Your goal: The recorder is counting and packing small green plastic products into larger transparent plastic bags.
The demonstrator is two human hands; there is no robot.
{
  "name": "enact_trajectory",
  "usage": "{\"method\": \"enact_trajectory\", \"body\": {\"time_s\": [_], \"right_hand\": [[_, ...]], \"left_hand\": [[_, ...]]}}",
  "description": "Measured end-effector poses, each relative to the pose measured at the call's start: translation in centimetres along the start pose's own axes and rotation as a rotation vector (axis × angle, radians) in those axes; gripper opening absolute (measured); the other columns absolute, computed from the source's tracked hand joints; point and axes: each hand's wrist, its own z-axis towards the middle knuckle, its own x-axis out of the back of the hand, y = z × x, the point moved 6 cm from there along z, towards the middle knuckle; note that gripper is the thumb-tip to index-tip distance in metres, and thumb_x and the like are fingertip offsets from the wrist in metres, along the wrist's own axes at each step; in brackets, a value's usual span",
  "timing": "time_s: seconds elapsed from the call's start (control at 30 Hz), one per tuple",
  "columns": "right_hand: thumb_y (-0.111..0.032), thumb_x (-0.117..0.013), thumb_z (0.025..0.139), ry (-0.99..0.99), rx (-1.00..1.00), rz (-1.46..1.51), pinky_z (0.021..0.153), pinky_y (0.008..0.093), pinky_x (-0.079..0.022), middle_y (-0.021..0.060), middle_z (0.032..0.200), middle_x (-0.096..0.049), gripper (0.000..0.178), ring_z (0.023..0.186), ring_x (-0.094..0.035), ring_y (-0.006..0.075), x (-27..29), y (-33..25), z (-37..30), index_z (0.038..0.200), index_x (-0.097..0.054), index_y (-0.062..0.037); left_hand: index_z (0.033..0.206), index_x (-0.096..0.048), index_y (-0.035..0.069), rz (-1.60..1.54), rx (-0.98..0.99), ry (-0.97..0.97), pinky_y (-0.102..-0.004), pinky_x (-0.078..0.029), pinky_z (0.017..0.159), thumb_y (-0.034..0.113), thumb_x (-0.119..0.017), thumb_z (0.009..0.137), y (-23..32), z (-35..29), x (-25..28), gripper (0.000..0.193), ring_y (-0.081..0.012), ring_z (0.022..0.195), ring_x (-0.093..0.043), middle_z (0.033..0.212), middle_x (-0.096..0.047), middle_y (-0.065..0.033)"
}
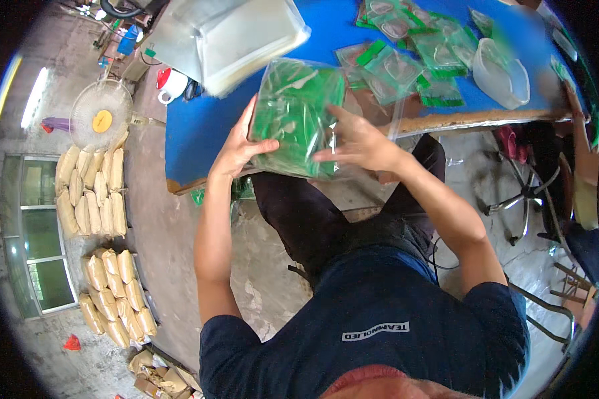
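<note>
Plastic bag [293, 123], crinkled, boxy, green-filled, left hand [238, 147] clasping it, right hand [361, 142] splayed.

The big packet [293, 123] is of glossy, wrinkled plastic; the tabletop [192, 143] looks smooth, its edge [472, 122] rough.

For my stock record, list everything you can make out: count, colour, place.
Bag: one, clear with green contents, between the hands
Packets: many, green and clear, table's right
Container: one, translucent, right of packets
Plastic stack: one, clear, table's left
Table: one, blue, ahead
Fan: one, pale, left
Sacks: many, tan, left
Window: one, greenish, far left
Chair base: one, silvery, right
Shirt: one, navy, bottom
Trousers: one pair, dark, centre
Left hand: one, bare, on bag's left edge
Right hand: one, bare, bag's right
</note>
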Motion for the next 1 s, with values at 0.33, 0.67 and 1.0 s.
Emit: {"method": "enact_trajectory", "body": {"time_s": [0.33,0.67,1.0], "right_hand": [[-0.044,-0.064,0.093,0.381,-0.115,0.153,0.072,0.0358,-0.051,0.0140,0.078,-0.069,0.052,0.074,-0.060,0.0149,2.6,4.2,4.0,0.093,-0.070,0.0079],[-0.031,-0.062,0.083,0.390,-0.161,-0.006,0.074,0.0390,-0.052,0.0255,0.074,-0.063,0.040,0.074,-0.066,0.0255,3.6,2.7,4.8,0.084,-0.066,0.0089],[-0.031,-0.058,0.090,0.197,-0.036,-0.078,0.071,0.0411,-0.050,0.0242,0.077,-0.065,0.040,0.072,-0.066,0.0287,3.2,1.9,3.8,0.087,-0.066,0.0080]], "left_hand": [[0.157,-0.012,0.002,-0.026,-0.005,-0.050,-0.0365,-0.012,0.121,0.016,-0.073,0.082,0.5,0.5,1.8,0.098,-0.0227,0.151,-0.015,0.164,-0.016,-0.0140],[0.156,-0.021,0.005,0.173,0.007,0.200,-0.0351,-0.025,0.118,0.023,-0.067,0.095,0.6,4.0,-1.3,0.079,-0.0244,0.146,-0.029,0.158,-0.030,-0.0169],[0.156,-0.020,0.005,0.268,0.059,0.180,-0.0348,-0.027,0.117,0.032,-0.067,0.095,0.5,6.1,-1.0,0.081,-0.0242,0.143,-0.034,0.158,-0.030,-0.0172]]}}
